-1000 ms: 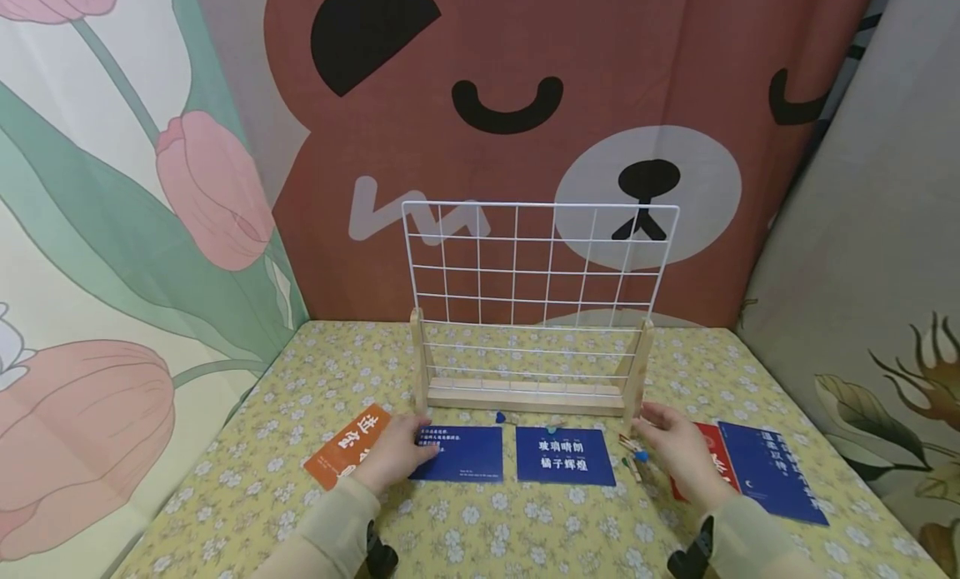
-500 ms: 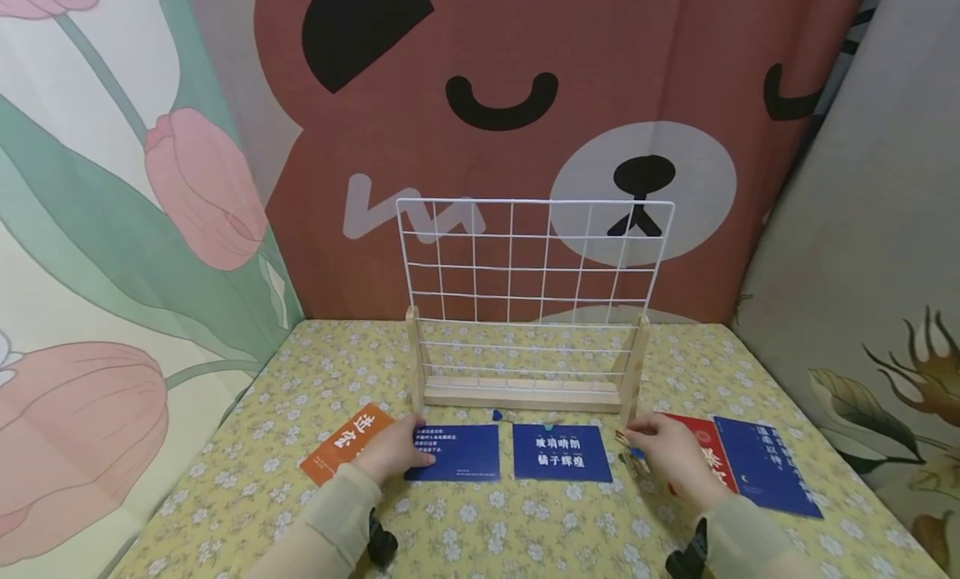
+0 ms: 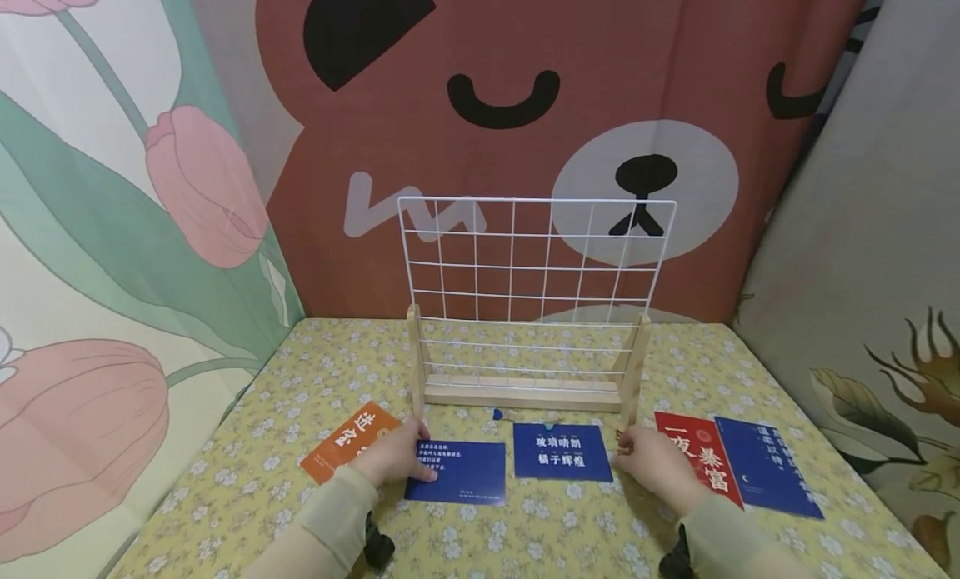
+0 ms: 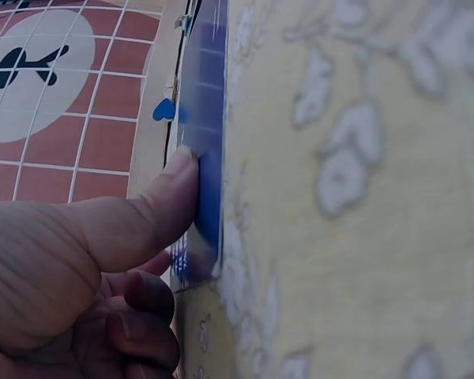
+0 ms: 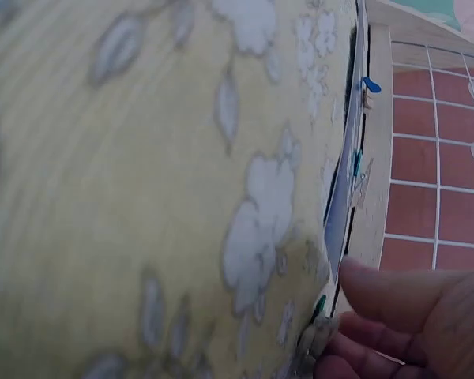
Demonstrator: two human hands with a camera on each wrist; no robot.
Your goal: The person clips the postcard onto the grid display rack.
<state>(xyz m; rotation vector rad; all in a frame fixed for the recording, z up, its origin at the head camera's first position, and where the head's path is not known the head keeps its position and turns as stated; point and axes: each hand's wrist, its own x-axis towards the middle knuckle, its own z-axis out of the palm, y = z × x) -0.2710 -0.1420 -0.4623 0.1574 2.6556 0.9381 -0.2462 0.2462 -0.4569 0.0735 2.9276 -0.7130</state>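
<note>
two bare hands were low over the cloth; the left hand point(image 3: 393, 454) held the blue text card point(image 3: 468, 479) by its left end, thumb on the printed face and fingers curled at the edge, seemingly a light pinch; the right hand point(image 3: 652, 458) had thumb and forefinger near each other beside a small green-hearted clothespin point(image 5: 321, 306), though whether they had hold of it could not be told; the card lay on the yellow floral tablecloth point(image 3: 525, 541), before the wooden stand point(image 3: 522, 393) and slightly nearer the person than the two-line blue card point(image 3: 562, 471) beside it; with only one end held, the blue text card could well have swung or slipped if lifted fast, and a loose fingertip could have flicked the clothespin away; a blue-hearted clip point(image 3: 497, 414) and a teal-topped clip point(image 3: 549, 426) lay by the stand's front, in the way of a card slid forward; the white wire grid point(image 3: 512, 267) rose upright from the stand; an orange card point(image 3: 330, 454) lay partly behind the left hand; a red card point(image 3: 705, 458) and a larger blue card point(image 3: 772, 475) lay beyond the right hand.
</note>
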